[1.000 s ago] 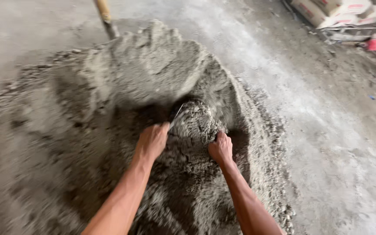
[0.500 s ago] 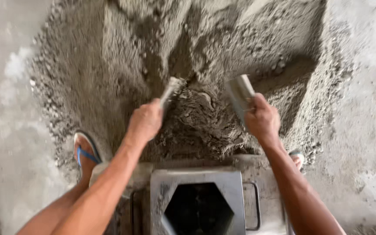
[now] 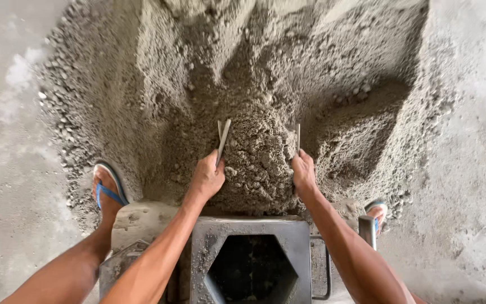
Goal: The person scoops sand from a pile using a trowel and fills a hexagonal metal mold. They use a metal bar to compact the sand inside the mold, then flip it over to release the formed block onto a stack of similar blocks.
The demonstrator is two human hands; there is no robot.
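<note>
My left hand (image 3: 208, 175) grips a flat metal plate (image 3: 222, 139) held on edge. My right hand (image 3: 303, 171) grips a second flat metal plate (image 3: 298, 137), also on edge. Between the two plates sits a clump of damp grey sand mix (image 3: 256, 152), squeezed from both sides. It lies at the near foot of a large pile of the same mix (image 3: 243, 73). Just below my hands stands a grey metal mould (image 3: 251, 264) with a dark six-sided opening, dusted with mix.
My left foot in a blue flip-flop (image 3: 107, 192) rests at the pile's edge. My right foot (image 3: 376, 214) shows beside the mould, near a metal handle (image 3: 368, 229). Bare concrete floor (image 3: 473, 186) lies on both sides of the pile.
The view tilted down from the pile top to the mould at my feet. Both plates turned on edge and closed in on a clump of mix.
</note>
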